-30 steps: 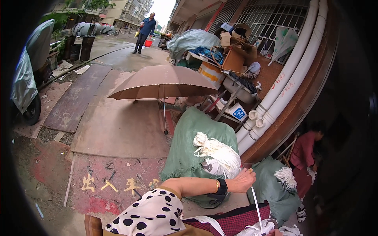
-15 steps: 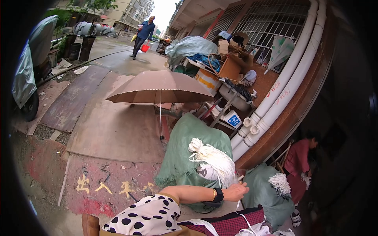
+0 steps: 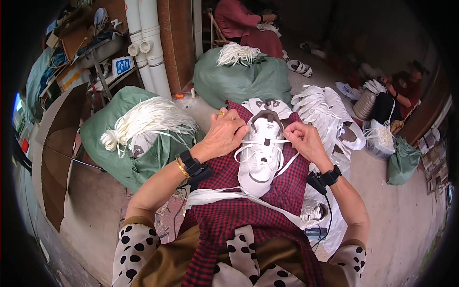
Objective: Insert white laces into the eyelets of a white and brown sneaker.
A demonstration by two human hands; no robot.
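A white sneaker (image 3: 253, 177) with a dark grey collar lining lies on my lap, toe toward me, on a red-and-black checked apron (image 3: 208, 215). White shoelace (image 3: 278, 141) runs across its tongue, and loose ends loop down both sides. At the sneaker's left edge, my left hand (image 3: 222, 135) is closed, its fingertips pinching the lace. My right hand (image 3: 307, 143) pinches the lace between thumb and finger on the other side. Just beyond the sneaker's heel sit more white shoes (image 3: 264, 105), partly hidden by it.
To the left stands a green sack (image 3: 110, 158) topped with a bundle of white laces (image 3: 153, 117). Another green sack (image 3: 241, 79) stands ahead. White shoes (image 3: 322, 107) pile up at the right. Two other people sit farther off. An open brown umbrella (image 3: 57, 158) is at far left.
The view has swung right and down to my lap. My left hand, earlier stretched out beside the sack with lace hanging from it, is now at the sneaker; my right hand has come into view.
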